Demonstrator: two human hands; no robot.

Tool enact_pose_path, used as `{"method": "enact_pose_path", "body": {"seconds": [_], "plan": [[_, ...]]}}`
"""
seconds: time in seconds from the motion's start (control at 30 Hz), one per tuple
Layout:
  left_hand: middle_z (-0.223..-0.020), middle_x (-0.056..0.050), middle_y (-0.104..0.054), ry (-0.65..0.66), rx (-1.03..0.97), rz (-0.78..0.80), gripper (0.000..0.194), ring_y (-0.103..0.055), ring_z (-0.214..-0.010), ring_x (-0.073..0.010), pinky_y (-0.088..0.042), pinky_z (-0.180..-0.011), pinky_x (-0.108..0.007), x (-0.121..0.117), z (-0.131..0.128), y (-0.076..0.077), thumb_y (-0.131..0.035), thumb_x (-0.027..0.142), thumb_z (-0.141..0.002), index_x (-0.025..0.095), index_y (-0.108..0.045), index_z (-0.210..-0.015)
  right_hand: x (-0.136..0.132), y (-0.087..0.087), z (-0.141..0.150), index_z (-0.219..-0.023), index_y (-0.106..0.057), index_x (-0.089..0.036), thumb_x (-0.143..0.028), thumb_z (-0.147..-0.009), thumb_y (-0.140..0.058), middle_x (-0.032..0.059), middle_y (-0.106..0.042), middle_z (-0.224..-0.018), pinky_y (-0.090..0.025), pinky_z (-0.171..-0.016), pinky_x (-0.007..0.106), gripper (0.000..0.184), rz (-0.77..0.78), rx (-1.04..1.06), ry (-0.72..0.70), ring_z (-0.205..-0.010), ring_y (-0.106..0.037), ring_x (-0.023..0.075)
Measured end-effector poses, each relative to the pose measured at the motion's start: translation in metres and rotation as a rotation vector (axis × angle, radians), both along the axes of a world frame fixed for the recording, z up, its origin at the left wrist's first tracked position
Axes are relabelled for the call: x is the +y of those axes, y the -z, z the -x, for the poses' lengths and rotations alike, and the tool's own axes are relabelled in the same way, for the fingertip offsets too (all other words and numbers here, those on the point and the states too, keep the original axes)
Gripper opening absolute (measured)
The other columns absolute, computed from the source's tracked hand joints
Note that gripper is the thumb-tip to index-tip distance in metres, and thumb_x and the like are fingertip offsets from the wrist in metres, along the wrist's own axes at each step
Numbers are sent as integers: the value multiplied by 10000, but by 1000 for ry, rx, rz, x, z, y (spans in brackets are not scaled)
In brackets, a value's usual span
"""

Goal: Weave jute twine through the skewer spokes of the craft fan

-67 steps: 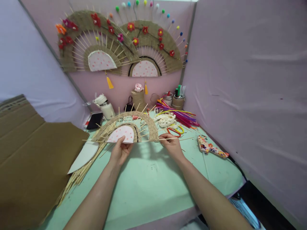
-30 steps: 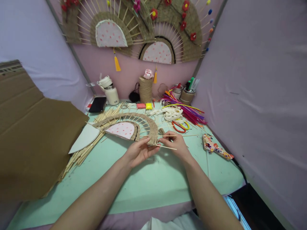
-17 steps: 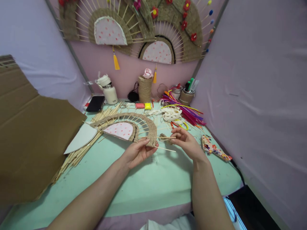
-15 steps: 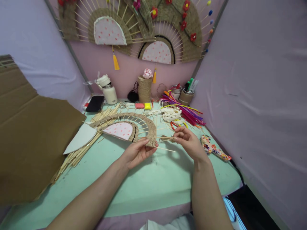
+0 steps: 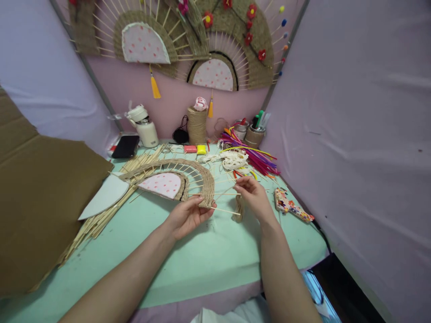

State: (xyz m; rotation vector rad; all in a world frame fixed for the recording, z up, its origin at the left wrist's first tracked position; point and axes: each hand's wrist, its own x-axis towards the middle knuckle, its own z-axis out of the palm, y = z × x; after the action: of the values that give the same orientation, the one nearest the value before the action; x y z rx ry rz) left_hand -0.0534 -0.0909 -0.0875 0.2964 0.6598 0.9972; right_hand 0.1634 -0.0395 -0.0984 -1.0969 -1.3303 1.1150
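A half-round fan [image 5: 208,181] of thin sticks woven with jute twine is held tilted above the table, its spotted half-circle centre [image 5: 161,185] facing up. My left hand [image 5: 188,216] grips its right lower end, thumb on top and fingers underneath. Two bare stick ends [image 5: 227,211] poke out to the right. My right hand [image 5: 251,193] is closed in a pinch on a strand of twine that runs taut from the fan's edge. Below those fingers hangs a small bundle of jute twine [image 5: 238,209], beside the stick tips.
Thin sticks [image 5: 97,220] lie on the left, partly under cardboard [image 5: 43,202] and a white card piece [image 5: 104,196]. Behind stand a bottle [image 5: 147,132], a twine spool [image 5: 197,125] and pen cans [image 5: 254,134]. Pipe cleaners [image 5: 259,159] and a flowered glue gun [image 5: 291,206] are at right.
My right hand has drawn away to the right and up from the fan, pulling the strand out. The twine bundle now dangles below it. My left hand has shifted from the centre to the right end.
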Motion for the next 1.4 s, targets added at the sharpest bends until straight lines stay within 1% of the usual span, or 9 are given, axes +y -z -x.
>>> {"method": "enact_pose_path", "body": {"seconds": [0.33, 0.5, 0.67, 0.77, 0.83, 0.93, 1.13, 1.27, 1.4], "plan": [[-849, -118, -722, -27, -29, -34, 123, -704, -764, -179, -587, -691, -259, -5, 2, -4, -522, 76, -834, 109, -620, -900, 2, -2, -3, -811, -652, -197, -240, -803, -513, 60, -676, -805, -418, -739, 338, 145, -246, -755, 234, -760, -586, 207], [-841, -106, -725, 9, -63, -74, 123, -708, -758, -181, -580, -692, -260, -8, 3, -5, -555, 77, -808, 125, -613, -906, 2, -28, -4, -815, -653, -175, -324, -849, -500, 79, -660, -827, -421, -706, 312, 216, -389, -577, 589, -764, -571, 198], [-866, -106, -729, 35, -84, -107, 153, -708, -784, -184, -572, -711, -261, -9, 3, -4, -578, 94, -799, 124, -622, -943, 5, -65, -10, -712, -655, -169, -359, -832, -510, 55, -640, -707, -416, -630, 293, 268, -332, -548, 327, -688, -567, 190], [-889, -106, -733, 55, -116, -135, 154, -707, -803, -183, -567, -742, -269, -9, 5, -5, -583, 115, -808, 126, -632, -954, 8, -83, -14, -762, -656, -178, -353, -837, -529, 58, -650, -786, -421, -686, 295, 229, -532, -511, 587, -763, -571, 190], [-903, -101, -734, 71, -131, -158, 168, -706, -797, -180, -565, -744, -273, -9, 7, -5, -585, 119, -810, 130, -638, -969, 11, -86, -15, -757, -658, -183, -341, -830, -542, 60, -660, -807, -416, -697, 294, 209, -571, -618, 488, -761, -568, 184], [-920, -96, -735, 105, -135, -184, 192, -703, -794, -181, -558, -742, -277, -9, 10, -4, -590, 124, -806, 129, -647, -989, 19, -79, -15, -712, -667, -175, -364, -805, -561, 35, -643, -665, -383, -599, 275, 236, -370, -714, 218, -604, -525, 153], [-962, -111, -726, 141, -168, -234, 221, -688, -917, -238, -532, -799, -344, -9, 9, -1, -550, 144, -825, 124, -653, -1020, 29, -64, -15, -739, -657, -161, -357, -765, -571, 1, -594, -581, -350, -504, 239, 215, -110, -581, 111, -522, -486, 125], [-1190, -131, -661, 174, -229, -258, 311, -592, -1140, -349, -464, -923, -514, -11, 8, -7, -500, 160, -845, 157, -613, -1135, 25, -51, -12, -729, -671, -175, -222, -717, -616, 21, -665, -704, -393, -584, 236, 73, -54, -855, -165, -637, -561, 139], [-1291, -146, -600, 229, -278, -255, 357, -569, -1157, -395, -454, -908, -575, -13, 10, -11, -441, 198, -865, 144, -589, -1185, 16, -33, -9, -898, -699, -206, -193, -708, -652, 28, -696, -824, -421, -608, 244, 196, -4, -894, -286, -675, -591, 147]]}}
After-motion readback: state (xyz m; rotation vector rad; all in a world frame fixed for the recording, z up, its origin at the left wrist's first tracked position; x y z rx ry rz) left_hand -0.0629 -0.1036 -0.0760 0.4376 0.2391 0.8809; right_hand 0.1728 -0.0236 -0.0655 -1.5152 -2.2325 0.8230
